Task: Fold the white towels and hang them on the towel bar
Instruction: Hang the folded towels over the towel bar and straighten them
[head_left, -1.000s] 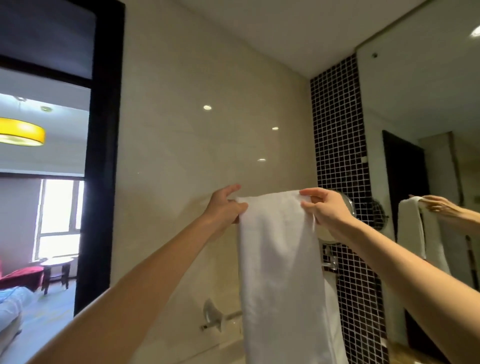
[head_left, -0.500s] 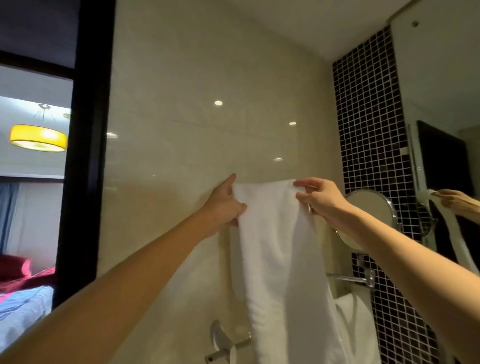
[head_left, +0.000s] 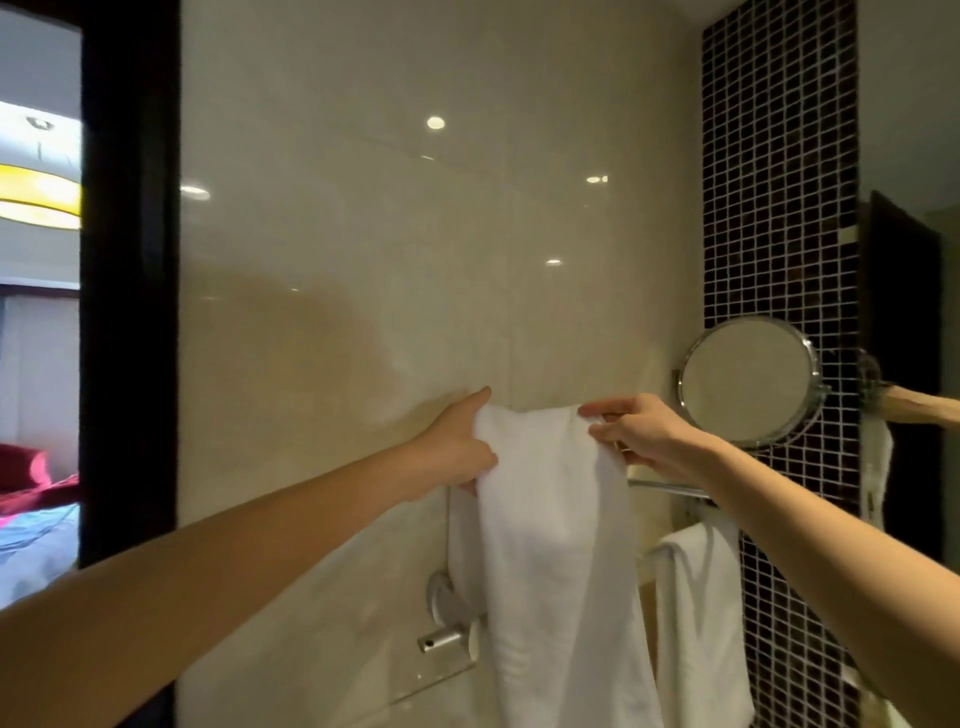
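view: head, 1 wide-angle frame looking forward at a bathroom wall.
left hand (head_left: 457, 447): thumb curled over the front of the left top edge of the white towel (head_left: 550, 519), index finger straight up behind it; the edge is gripped.
right hand (head_left: 644, 436): fingertips bent in and pinching the right top corner of the same towel.
white towel: a long narrow strip held up between the 2 hands, its front layer hanging straight down out of the frame, a back layer showing behind it at lower left.
upper towel bar (head_left: 670, 487): a chrome rod that comes out from behind the towel's right edge, below the right hand; whether the towel rests on it cannot be told.
lower bracket (head_left: 441, 597): a chrome wall mount with a short rod end, partly covered by the towel.
second towel (head_left: 696, 597): folded and draped over a lower rail, just right of the held towel.
round mirror (head_left: 748, 382): on a chrome arm, beside the right hand.
mosaic strip (head_left: 779, 208): black tiles, right of the beige wall (head_left: 389, 260).
door frame (head_left: 130, 312): black, at left, with a bed (head_left: 36, 540) visible beyond.
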